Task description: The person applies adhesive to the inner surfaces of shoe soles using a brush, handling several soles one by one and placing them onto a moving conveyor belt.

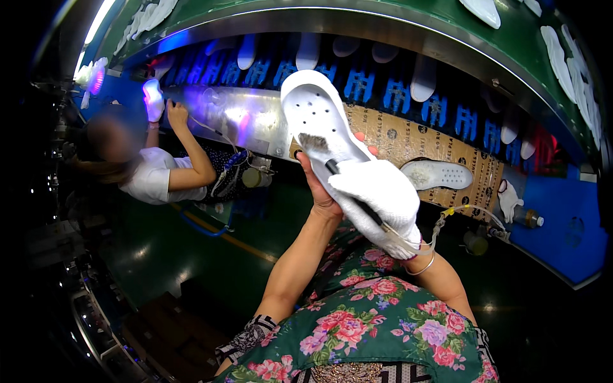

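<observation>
My left hand holds a white perforated shoe sole up from below, toe end pointing away from me. In a white glove, my right hand grips a black-handled brush, and the bristles touch the middle of the sole. A thin clear tube runs from the brush handle past my right wrist.
A second white sole lies on brown cardboard on the bench ahead. A conveyor with blue-lit racks carries several white soles. To the left, another person holds a sole under purple light. Small bottles stand at right.
</observation>
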